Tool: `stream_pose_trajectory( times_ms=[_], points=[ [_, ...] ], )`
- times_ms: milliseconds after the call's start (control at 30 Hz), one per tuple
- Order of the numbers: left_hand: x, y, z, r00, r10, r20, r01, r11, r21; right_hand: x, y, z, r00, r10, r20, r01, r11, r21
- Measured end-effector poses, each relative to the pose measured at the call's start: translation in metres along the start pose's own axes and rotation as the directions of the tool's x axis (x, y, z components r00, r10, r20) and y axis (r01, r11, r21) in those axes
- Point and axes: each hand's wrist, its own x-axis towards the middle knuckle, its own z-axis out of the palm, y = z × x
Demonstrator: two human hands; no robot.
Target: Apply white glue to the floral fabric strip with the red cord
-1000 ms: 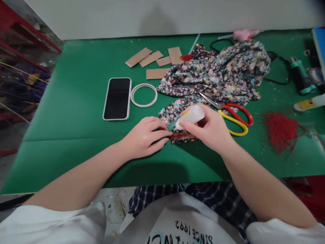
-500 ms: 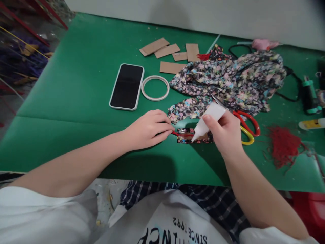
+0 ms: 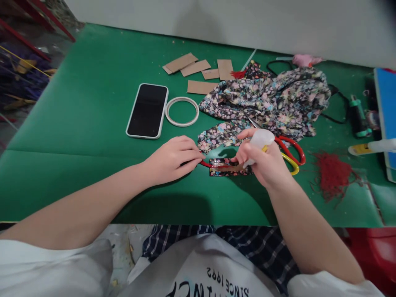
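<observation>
The right hand clasps one of two bottles, contents unclear. The left hand, loosely extended, touches one red cord, grip unclear.

this place seems to be a small craft workshop. i understand it from the wide green work table, where there are lying floral cloth, cut cardboard strips, scissors and a heap of red threads. to the left, beyond the table, purple material is piled near red bars, and the floor below is spotted.
</observation>
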Motion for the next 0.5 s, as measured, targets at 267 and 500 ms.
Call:
stream_pose_trajectory(
  times_ms=[267, 500],
  points=[
    [-0.0007, -0.0014, -0.0001, 1.0, -0.002, -0.013, 0.002, 1.0, 0.007, 0.0005, -0.0104, -0.0014, 0.958, 0.179, 0.225, -0.234, 0.94, 0.25],
    [-0.0005, -0.0017, -0.0003, 1.0, 0.003, -0.014, -0.003, 1.0, 0.01, -0.0015, -0.0085, -0.0006, 0.942, 0.137, 0.308, -0.249, 0.898, 0.363]
  ],
)
